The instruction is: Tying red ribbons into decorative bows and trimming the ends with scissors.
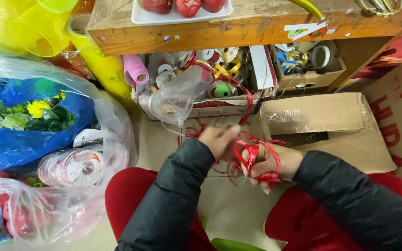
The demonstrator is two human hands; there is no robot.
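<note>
- Right hand (275, 162) pinches looped red ribbon (252, 155) at chest level above the lap; left hand (217, 139) has fingers closed on a trailing strand.
- Risk: loops slip off the fingers if the pinch eases, and the bundle unravels.
- Risk: the loose tail toward the ribbon box (201, 104) may snag on spools there.
- Curled strands could knot if pulled.
</note>
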